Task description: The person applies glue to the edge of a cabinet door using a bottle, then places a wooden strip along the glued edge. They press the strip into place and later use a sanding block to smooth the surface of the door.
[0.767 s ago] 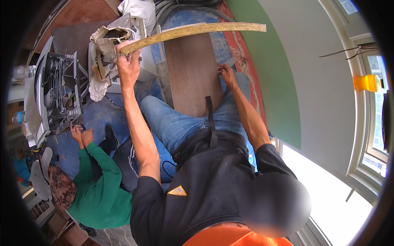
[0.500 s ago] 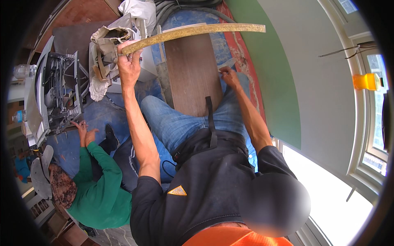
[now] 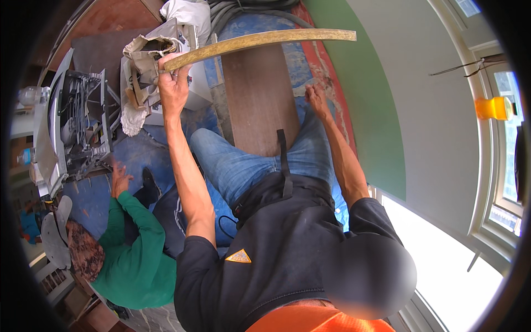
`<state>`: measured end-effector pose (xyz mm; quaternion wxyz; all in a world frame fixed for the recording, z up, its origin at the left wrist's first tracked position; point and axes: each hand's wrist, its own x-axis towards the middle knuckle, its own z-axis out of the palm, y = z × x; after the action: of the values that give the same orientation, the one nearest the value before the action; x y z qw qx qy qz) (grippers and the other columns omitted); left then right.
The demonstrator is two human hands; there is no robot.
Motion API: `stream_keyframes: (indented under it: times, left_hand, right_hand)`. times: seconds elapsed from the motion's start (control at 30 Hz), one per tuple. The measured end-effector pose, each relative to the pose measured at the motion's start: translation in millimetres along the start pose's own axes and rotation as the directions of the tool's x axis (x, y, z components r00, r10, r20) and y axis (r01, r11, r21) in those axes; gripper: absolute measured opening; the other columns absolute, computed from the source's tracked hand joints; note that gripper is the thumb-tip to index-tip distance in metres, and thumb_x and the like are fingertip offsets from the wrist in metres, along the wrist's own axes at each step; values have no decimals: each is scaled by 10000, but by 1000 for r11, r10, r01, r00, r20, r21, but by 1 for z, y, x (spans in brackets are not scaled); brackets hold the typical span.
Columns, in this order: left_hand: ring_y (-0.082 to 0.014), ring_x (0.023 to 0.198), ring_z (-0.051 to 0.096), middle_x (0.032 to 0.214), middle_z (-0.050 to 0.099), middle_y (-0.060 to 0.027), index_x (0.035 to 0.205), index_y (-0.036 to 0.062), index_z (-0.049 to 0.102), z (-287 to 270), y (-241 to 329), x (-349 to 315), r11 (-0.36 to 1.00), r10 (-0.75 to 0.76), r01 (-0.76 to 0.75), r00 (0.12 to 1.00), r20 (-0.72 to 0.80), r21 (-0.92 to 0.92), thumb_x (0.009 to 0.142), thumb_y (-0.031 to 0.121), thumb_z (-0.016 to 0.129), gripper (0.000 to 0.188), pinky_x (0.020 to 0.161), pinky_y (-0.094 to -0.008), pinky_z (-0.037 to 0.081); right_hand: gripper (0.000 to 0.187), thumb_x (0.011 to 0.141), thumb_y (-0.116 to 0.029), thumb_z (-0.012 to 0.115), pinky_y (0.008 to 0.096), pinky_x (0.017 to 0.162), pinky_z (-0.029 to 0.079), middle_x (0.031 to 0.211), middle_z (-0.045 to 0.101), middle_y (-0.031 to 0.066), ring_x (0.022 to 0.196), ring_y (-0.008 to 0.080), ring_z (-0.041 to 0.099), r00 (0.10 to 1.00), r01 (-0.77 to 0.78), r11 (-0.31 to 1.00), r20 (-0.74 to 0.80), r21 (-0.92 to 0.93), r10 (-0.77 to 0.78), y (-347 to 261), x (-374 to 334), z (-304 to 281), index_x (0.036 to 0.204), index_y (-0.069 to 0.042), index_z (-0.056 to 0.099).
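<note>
My left hand [image 3: 174, 88] is closed around the near end of a long, narrow yellow-brown wooden strip [image 3: 265, 40]. Raised in front of me, the strip stretches to the right and looks bowed in this wide picture. By my right knee is my right hand [image 3: 317, 104], its fingers curled in. Whether anything lies inside those fingers is too small to make out. Between my legs a flat brown wood-look panel [image 3: 260, 94] lies on the floor, partly behind the strip.
On the left a person in a green sleeve [image 3: 141, 221] sits near an opened grey metal frame [image 3: 83, 122]. An open paper sack [image 3: 149, 50] stands beyond my left hand. Grey hoses [image 3: 249, 15] lie at the back. A green and grey wall [image 3: 381, 110] borders the right.
My right hand has shifted slightly to the right and up. The strip has tilted a little, hiding the pale edge behind it. The other person's hands have drawn together.
</note>
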<state>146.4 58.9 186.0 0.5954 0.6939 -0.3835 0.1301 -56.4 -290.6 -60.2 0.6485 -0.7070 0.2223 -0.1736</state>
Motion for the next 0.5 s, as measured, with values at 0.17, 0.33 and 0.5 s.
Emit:
stream_keyframes:
  times: [0.17, 0.33, 0.5]
  left_hand:
    - [-157, 1097, 602, 1203, 650, -85, 1249, 28, 538, -1, -2, 0, 999, -24, 24, 1000, -2, -31, 1015, 154, 676, 299, 970, -311, 487]
    - [-154, 1096, 599, 1191, 647, -77, 1237, 27, 549, 0, -3, 1, 998, -24, 24, 1000, -3, -64, 1009, 149, 685, 292, 960, -301, 489]
    - [-149, 1093, 594, 1188, 632, -67, 1225, 22, 559, 0, 0, 0, 995, -42, 41, 999, -9, -90, 1008, 137, 684, 275, 952, -294, 490]
  right_hand:
    - [391, 1045, -373, 582, 282, 636, 445, 729, 583, 3, 675, 107, 529, 1000, -8, 1000, 4, -28, 8, -6, 0, 0, 845, -39, 605]
    - [336, 968, -343, 702, 282, 666, 466, 733, 634, 6, 686, 126, 570, 1000, -29, 991, 1, -127, 29, -16, -6, -4, 895, -15, 696]
    - [330, 924, -335, 752, 284, 678, 499, 774, 681, 29, 723, 127, 622, 1000, -7, 989, -10, -148, 5, -17, -3, -14, 874, -11, 710]
